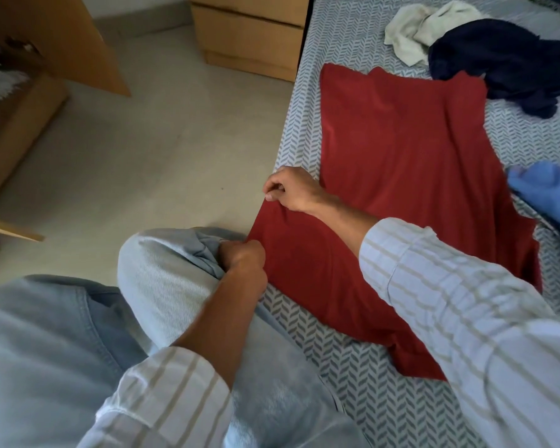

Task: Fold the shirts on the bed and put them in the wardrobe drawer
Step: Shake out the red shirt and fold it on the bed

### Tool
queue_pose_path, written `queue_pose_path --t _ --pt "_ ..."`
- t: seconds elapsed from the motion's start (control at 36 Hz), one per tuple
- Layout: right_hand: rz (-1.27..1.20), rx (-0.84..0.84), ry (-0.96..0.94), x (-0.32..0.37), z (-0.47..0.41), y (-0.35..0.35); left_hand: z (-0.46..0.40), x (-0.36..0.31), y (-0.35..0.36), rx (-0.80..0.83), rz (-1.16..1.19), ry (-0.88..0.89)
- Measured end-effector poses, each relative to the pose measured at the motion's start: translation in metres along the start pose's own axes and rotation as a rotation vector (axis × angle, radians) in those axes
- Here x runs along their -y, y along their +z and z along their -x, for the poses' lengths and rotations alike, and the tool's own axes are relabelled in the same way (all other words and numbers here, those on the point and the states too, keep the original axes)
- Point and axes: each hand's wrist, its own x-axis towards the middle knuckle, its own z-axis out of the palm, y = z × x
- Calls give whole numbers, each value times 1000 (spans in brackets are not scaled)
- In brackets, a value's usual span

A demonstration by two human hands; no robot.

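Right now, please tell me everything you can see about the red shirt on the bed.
The red shirt is plain, of soft knit-looking cloth, spread mostly flat on the patterned bed sheet. Its near-left edge reaches the bed's side, where the left hand and right hand both pinch it. A navy garment overlaps its far corner.

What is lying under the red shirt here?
The red shirt lies spread on the chevron-patterned bedsheet, both hands pinching its near edge. Whether anything else sits beneath it is hidden by the fabric.
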Motion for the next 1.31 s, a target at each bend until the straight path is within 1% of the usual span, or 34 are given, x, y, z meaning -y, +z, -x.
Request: queue_pose_path --t 0.06,0.08,0.11,0.17,0.19,0.22,0.25,0.28,0.36,0.42,0.44,0.53,0.58,0.61,0.64,0.67,0.69,0.72,0.78,0.83,0.86,0.92,0.97,1.03,1.08,1.11,1.17,1.22,1.25,1.31 --pt "4 -81 -8 -4 5 2 -3 2 3 12 -104 62" --pt "-15 -113 -4 -6 11 3 -2 2 1 33 -28 15" --pt "-38 -151 -7 -9 17 4 0 4 2 1 17 5" --pt "-74 -235 -26 -17 39 4 -3 7 5 0 11 29" --pt "-84 -275 -38 -23 53 5 -5 8 6 -19 90 -17" --pt "-85 -313 -47 -31 69 7 -3 6 6 -31 255 -95" --pt "-73 -345 -55 -41 87 8 2 5 6 -38 354 -122" --pt "-59 -372 -51 -53 106 10 6 3 8 -58 358 -105" --pt "-10 -453 35 -97 162 17 6 -1 16 -128 197 -41" --pt "7 -517 145 -129 201 20 13 -5 24 -230 76 72" --pt "13 -552 195 -145 220 20 20 -6 28 -278 -1 165" --pt "59 -658 316 -181 272 17 36 -4 44 -426 -297 493" --pt "125 -737 431 -202 302 10 45 -9 59 -467 -389 736" --pt "153 -774 506 -212 317 5 51 -15 68 -441 -404 862" --pt "167 -803 586 -221 331 1 60 -20 78 -366 -408 976" --pt "151 -822 681 -229 343 -3 70 -26 89 -230 -416 1064" --pt "107 -838 786 -238 354 -6 82 -32 101 -76 -449 1119" --pt "49 -837 887 -243 359 -7 93 -34 110 45 -497 1154" --pt "-80 -818 1067 -255 373 -12 121 -38 136 193 -577 1261" --pt "-204 -821 1165 -269 384 -13 147 -37 165 291 -665 1337" --pt "-269 -837 1185 -274 387 -14 156 -36 179 312 -723 1360" --pt "-397 -858 1173 -282 386 -21 168 -35 201 261 -855 1428" --pt "-467 -781 1136 -286 381 -29 176 -36 216 160 -978 1484" --pt "-495 -746 1073 -287 377 -38 183 -41 225 130 -1035 1475" --pt "-547 -830 1039 -286 378 -49 185 -47 230 170 -1007 1430" --pt "-603 -898 1044 -287 381 -54 185 -50 230 226 -962 1403" --pt "-748 -1040 1067 -289 389 -61 182 -55 230 329 -860 1346" --pt "-903 -1173 1073 -296 400 -62 180 -59 229 376 -808 1323" --pt "-978 -1222 1080 -299 406 -60 179 -60 230 406 -790 1313" --pt "-1129 -1243 1095 -307 416 -53 180 -62 233 447 -790 1306"
